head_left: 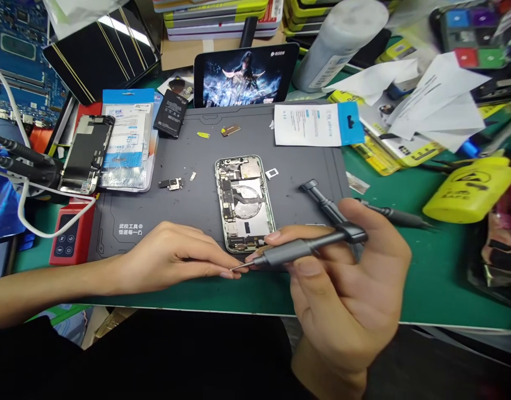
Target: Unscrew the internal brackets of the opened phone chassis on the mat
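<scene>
An opened phone body (244,201) lies face down on the grey work mat (175,161), its boards and coil showing. My right hand (342,289) is closed round a grey precision screwdriver (305,248), held level just in front of the phone's near end. My left hand (175,258) rests on the mat with its fingertips pinched at the screwdriver's tip (237,266); whatever they hold there is too small to make out.
A second screwdriver (322,200) lies right of the phone and a third (395,215) lies on the green mat. The detached screen (85,153), a black battery (170,113), small parts (170,183), a propped phone (244,75), a yellow bottle (470,189) and a red device (69,233) surround the mat.
</scene>
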Demonstrator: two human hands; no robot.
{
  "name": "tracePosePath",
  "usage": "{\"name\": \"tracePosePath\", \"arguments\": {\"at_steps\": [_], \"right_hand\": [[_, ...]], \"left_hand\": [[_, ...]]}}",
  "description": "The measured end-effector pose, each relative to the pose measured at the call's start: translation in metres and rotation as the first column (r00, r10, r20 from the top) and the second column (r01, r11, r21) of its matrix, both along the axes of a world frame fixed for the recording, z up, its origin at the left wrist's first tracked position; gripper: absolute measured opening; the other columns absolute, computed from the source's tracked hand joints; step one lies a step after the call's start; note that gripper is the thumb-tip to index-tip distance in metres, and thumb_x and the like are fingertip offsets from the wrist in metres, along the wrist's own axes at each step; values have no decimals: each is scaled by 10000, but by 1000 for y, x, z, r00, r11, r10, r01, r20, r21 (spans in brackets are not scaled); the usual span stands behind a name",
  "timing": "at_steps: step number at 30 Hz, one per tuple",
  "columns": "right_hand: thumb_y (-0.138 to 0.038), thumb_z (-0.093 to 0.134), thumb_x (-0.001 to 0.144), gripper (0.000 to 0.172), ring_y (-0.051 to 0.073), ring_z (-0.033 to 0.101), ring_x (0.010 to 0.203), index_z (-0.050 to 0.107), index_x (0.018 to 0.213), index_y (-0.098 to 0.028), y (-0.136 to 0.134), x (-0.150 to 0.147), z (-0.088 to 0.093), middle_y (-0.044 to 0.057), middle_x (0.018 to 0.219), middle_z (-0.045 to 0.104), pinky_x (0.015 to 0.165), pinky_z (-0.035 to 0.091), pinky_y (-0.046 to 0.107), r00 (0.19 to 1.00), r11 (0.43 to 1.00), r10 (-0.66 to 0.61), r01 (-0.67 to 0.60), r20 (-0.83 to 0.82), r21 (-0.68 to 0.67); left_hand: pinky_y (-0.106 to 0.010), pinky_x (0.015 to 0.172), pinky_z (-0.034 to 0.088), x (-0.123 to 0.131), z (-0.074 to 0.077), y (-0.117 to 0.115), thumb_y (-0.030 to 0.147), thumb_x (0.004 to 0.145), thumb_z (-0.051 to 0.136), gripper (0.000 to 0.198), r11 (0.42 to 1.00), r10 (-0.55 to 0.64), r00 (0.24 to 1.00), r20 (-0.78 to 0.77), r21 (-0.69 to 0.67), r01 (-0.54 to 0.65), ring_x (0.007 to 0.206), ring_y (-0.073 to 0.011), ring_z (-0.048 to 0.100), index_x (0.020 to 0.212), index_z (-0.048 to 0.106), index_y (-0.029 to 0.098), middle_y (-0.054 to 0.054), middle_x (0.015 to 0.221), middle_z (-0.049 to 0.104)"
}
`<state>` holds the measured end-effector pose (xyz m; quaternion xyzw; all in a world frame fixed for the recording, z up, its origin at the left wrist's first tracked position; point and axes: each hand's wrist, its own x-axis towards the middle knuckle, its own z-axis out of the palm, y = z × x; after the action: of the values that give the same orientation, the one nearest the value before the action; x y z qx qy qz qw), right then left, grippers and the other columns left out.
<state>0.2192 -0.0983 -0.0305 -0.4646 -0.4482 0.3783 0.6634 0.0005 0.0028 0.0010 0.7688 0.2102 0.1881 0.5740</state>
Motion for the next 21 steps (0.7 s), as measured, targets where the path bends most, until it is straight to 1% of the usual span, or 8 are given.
{"name": "tracePosePath", "arguments": {"at_steps": [6,9,13,17,21], "right_hand": [[-108,672,1002,599,223,805,985,587,1539,-359,0,1,-1,31,1073,798,712,711,364,1000,1000,-3,3,-4,0],[-104,667,1004,604,215,807,1002,582,1543,-365,0,1,-2,30,1103,805,707,707,345,1000,1000,3,-3,-13,-3],[-100,684,990,605,222,810,1020,593,1531,-354,-1,1,-2,33,1098,813,662,685,320,1000,1000,-23,23,-6,-1],[-112,686,993,603,228,815,1012,585,1534,-359,-1,2,-3,34,1104,815,686,703,342,1000,1000,-15,15,-1,-6],[-114,683,998,603,228,821,968,576,1538,-362,-1,2,-3,38,1105,813,692,716,355,1000,1000,-24,24,16,-8]], "left_hand": [[-227,941,657,0,2,0,205,1028,778,199,1000,7,1000,-21,-15,-8,1026,-169,839,1195,870,262,-27,1144,871],[-224,944,654,1,3,0,195,1033,769,204,1000,3,1000,-21,-21,-4,1037,-168,837,1200,867,259,-28,1153,870],[-202,931,642,1,4,0,176,1028,771,205,1000,12,1000,-14,-17,-12,1026,-154,834,1201,862,236,-27,1140,872],[-220,923,650,1,4,0,202,1050,748,201,999,10,999,-41,-34,-12,1028,-168,837,1210,861,246,-36,1141,871],[-218,919,651,1,4,0,202,1049,748,202,999,13,999,-32,-37,-14,1026,-169,840,1214,857,243,-36,1138,871]]}}
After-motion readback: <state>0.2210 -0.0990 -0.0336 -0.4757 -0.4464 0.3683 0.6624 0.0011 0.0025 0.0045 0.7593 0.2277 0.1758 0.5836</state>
